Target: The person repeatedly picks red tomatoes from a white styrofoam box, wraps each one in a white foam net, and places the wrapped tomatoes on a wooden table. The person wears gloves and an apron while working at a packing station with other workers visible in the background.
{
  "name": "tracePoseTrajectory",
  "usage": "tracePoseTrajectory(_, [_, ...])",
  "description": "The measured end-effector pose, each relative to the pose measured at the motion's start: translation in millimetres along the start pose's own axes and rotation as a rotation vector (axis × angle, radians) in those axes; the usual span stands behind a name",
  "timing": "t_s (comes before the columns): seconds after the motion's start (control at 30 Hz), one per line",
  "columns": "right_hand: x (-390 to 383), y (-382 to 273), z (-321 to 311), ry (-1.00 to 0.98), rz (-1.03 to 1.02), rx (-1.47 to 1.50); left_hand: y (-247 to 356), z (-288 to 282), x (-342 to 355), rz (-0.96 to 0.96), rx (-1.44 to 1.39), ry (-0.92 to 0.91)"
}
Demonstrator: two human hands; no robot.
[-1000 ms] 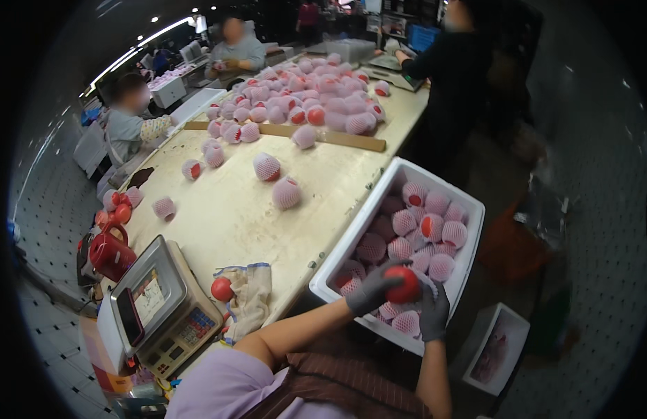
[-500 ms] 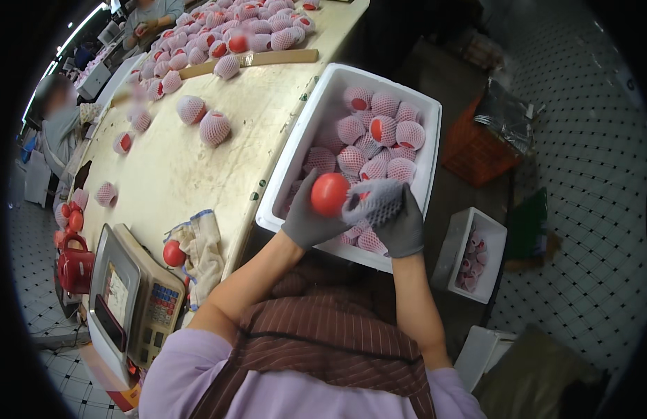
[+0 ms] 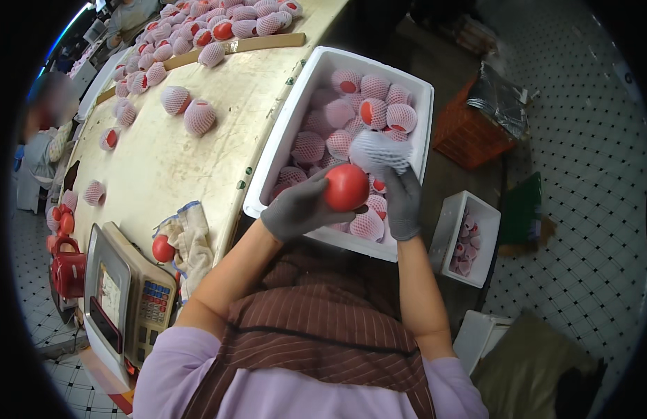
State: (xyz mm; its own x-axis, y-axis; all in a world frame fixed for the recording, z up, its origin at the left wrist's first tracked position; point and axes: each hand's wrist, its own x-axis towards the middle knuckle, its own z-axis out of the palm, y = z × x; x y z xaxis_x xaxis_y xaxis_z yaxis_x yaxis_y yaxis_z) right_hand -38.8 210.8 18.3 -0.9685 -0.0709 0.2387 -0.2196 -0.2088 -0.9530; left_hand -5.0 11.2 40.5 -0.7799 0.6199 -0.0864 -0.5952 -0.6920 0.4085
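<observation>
While the left forearm slants in from the near left, the left hand [image 3: 299, 208], grey-gloved, is partly closed, fingers curled round one red fruit [image 3: 346, 187], held over the near part of a large box [image 3: 287, 129]. Right hand [image 3: 402, 206]: grey-gloved, forearm almost straight from the near right, fingers pointing far and closed on one net sleeve [image 3: 379, 152], just beyond the fruit.

Count: large box, one, holding over ten wrapped fruits [image 3: 338, 144], overlapping, exact number unclear. On the table [image 3: 198, 164] to the left: a pair of wrapped fruits [image 3: 200, 117] side by side; one cloth [image 3: 192, 244]; one bare fruit [image 3: 163, 248] beside it; one scale [image 3: 138, 293], near left. To the right: one small box [image 3: 487, 244]; one crate [image 3: 470, 133], farther off.

Materials: fruit smooth, glossy, round; sleeve pale, soft foam mesh; wrappings pink, ribbed netting; both boxes white foam, rectangular; cloth cream, crumpled, blue-edged; table top pale, scuffed; crate orange.
</observation>
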Motion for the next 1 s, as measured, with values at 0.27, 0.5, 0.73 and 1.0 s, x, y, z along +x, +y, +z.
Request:
tracePoseTrajectory(0.27, [-8,2,13,-0.189,0.144,0.005,-1,-20,-5,-0.117,0.033,0.171])
tracePoseTrajectory(0.5, [-7,5,12,-0.342,0.18,0.075,-8,-33,4,-0.29,-0.043,0.211])
tracePoseTrajectory(0.73, [-15,11,34,-0.148,0.124,-0.064,-19,-21,7,-0.163,0.404,0.367])
tracePoseTrajectory(1.0, [-10,25,40,0.2,0.247,-0.143,-31,-26,15,-0.115,0.361,0.394])
